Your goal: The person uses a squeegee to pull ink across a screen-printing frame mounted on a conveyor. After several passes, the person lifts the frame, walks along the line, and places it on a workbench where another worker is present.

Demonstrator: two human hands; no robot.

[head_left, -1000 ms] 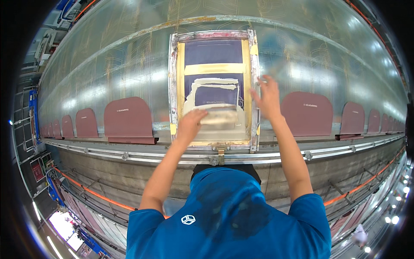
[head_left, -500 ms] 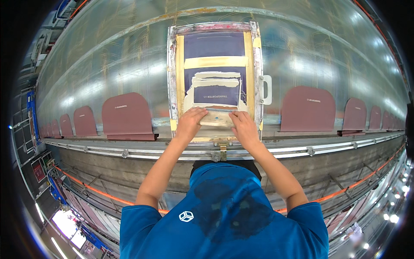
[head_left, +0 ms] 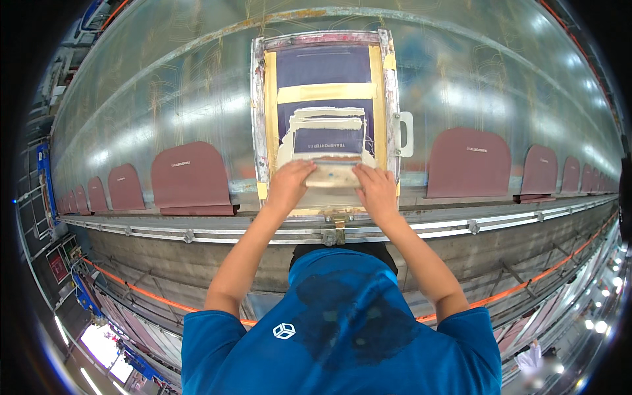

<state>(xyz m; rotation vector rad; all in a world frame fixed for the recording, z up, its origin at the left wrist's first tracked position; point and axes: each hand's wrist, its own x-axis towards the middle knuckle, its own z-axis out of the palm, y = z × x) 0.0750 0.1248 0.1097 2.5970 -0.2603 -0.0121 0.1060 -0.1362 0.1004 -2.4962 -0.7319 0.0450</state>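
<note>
Both of my hands grip a wooden-handled squeegee [head_left: 331, 175] by its two ends. My left hand [head_left: 289, 187] closes on the left end, and my right hand [head_left: 376, 191] on the right end. The squeegee lies across the lower part of a screen printing frame [head_left: 258, 118], whose dark purple mesh [head_left: 322, 67] is edged with yellowish tape. Whitish ink [head_left: 327, 122] is smeared on the mesh just beyond the squeegee, around a small line of lettering. The blade's lower edge is hidden beneath the handle.
Maroon round-topped panels [head_left: 469, 163] lie in a row on the long shiny table, left [head_left: 189, 174] and right of the frame. A white handle [head_left: 406, 134] juts from the frame's right side. A metal rail [head_left: 428, 230] runs along the near edge, with a latch [head_left: 340, 227] below the frame.
The squeegee and both hands sit slightly farther from me against the mesh. The whole view has shifted a little. Both hands keep their hold.
</note>
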